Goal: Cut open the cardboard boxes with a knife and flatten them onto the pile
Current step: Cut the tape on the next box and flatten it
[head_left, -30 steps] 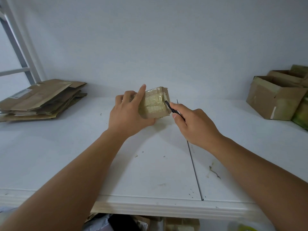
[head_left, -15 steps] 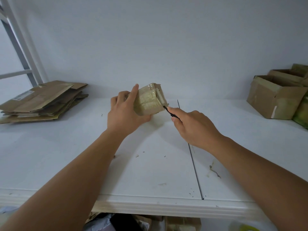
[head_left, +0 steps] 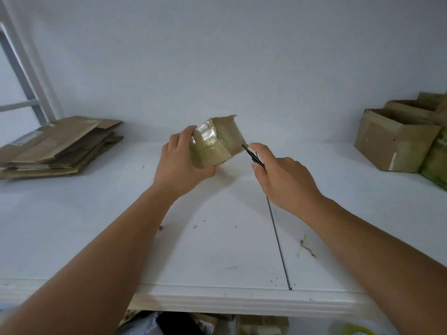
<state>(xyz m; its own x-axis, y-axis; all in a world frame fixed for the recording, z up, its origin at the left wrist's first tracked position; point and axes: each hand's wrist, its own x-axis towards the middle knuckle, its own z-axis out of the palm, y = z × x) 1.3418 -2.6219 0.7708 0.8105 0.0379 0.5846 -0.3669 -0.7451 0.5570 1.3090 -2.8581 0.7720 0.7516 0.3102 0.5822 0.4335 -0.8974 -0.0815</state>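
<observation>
Though tilted, small tape-wrapped brown box [head_left: 217, 143]

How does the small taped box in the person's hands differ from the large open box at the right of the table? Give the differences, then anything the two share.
The small taped box is gripped by the left hand above the table; the large open box rests on it. The small box wears glossy tape; the large one shows mostly bare card. The knife, held by the right hand, meets the small box's edge; nothing touches the large box's front. Both are brown cardboard, not yet flattened.
</observation>
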